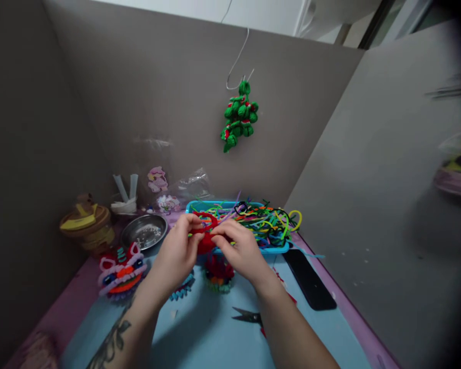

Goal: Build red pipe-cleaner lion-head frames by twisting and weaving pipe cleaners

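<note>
While pinching red knitting (206,245) near the tray (274,250) with left hand (180,246) and right hand (241,251) nearly closed, best keep tension even.

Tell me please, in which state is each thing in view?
Red piece: held in left hand and right hand
Scissors: blades open, partly hidden
Phone: lying flat, screen dark
Blue tray: heaped with coloured strands
Metal bowl: holding small pale bits
Green bundle: hanging
Animal-faced figure: upright
</note>
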The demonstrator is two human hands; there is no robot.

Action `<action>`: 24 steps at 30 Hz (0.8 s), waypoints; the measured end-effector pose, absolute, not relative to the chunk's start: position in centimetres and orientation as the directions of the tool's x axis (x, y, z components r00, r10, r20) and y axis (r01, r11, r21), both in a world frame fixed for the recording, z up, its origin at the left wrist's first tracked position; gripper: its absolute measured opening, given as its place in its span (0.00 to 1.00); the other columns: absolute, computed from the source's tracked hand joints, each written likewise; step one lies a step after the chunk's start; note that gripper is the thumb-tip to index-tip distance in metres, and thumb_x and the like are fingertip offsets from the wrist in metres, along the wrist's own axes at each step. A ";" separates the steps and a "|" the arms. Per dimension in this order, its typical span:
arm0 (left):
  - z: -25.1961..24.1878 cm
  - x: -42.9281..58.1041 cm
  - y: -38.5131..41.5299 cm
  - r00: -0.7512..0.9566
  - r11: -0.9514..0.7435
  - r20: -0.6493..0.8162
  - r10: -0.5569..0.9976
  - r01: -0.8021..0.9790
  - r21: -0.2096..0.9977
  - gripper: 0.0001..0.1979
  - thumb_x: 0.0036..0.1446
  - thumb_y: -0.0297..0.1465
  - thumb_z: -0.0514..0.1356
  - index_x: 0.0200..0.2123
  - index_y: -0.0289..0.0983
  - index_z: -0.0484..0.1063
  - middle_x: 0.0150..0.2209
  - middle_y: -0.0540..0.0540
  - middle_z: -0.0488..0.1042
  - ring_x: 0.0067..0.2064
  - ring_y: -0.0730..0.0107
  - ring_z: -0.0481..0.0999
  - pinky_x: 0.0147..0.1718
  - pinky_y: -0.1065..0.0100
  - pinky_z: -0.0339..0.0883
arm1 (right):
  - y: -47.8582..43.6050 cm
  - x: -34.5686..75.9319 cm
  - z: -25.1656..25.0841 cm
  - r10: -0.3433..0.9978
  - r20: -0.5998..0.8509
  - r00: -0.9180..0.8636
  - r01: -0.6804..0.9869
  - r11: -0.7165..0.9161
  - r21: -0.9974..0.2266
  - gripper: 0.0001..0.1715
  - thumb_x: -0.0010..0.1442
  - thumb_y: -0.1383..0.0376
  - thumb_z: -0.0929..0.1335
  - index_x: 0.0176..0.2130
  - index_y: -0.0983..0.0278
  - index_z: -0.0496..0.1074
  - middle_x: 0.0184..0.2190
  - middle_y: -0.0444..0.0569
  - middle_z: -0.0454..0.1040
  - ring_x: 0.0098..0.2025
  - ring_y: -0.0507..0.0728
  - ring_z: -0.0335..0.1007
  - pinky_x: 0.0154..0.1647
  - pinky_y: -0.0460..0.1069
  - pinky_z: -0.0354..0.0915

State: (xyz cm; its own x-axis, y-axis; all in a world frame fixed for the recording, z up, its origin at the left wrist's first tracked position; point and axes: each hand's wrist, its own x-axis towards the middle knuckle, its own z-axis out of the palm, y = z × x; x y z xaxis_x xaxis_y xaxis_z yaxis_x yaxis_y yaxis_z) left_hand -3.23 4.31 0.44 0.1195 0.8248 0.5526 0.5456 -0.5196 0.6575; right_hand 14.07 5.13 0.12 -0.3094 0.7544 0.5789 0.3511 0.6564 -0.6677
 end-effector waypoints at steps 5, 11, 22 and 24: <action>0.3 -4.0 5.0 0.255 -0.694 0.806 0.534 0.677 0.245 0.08 0.56 0.22 0.53 0.36 0.40 0.65 0.31 0.50 0.73 0.35 0.68 0.74 0.53 0.52 0.62 | 4.8 13.8 -0.1 0.903 -0.062 -0.426 -0.087 -0.109 -0.990 0.22 0.55 0.49 0.68 0.27 0.66 0.68 0.14 0.41 0.68 0.13 0.46 0.60 0.14 0.41 0.55; 0.5 -4.1 4.8 0.387 -0.785 0.830 0.402 0.612 0.094 0.10 0.56 0.19 0.53 0.36 0.41 0.65 0.30 0.53 0.75 0.33 0.72 0.73 0.54 0.55 0.61 | 4.8 13.2 -0.9 0.716 -0.163 -0.679 -0.370 -0.525 -0.766 0.20 0.46 0.54 0.73 0.28 0.69 0.71 0.18 0.44 0.73 0.12 0.46 0.63 0.10 0.40 0.56; 1.0 -3.7 4.0 0.256 -0.840 0.875 0.411 0.479 0.255 0.11 0.56 0.19 0.54 0.35 0.42 0.61 0.32 0.53 0.74 0.35 0.73 0.74 0.55 0.52 0.61 | 3.3 12.9 0.6 0.627 -0.077 -0.775 -0.430 -0.614 -0.662 0.11 0.50 0.62 0.69 0.32 0.68 0.72 0.15 0.39 0.69 0.10 0.42 0.48 0.10 0.40 0.44; 0.7 -3.7 4.0 0.215 -0.836 0.862 0.460 0.432 0.339 0.10 0.57 0.19 0.53 0.35 0.42 0.61 0.32 0.52 0.73 0.35 0.72 0.74 0.55 0.52 0.62 | 2.9 12.7 0.7 0.725 -0.069 -0.685 -0.444 -0.491 -0.749 0.14 0.48 0.61 0.71 0.33 0.68 0.71 0.16 0.40 0.70 0.09 0.42 0.48 0.10 0.40 0.43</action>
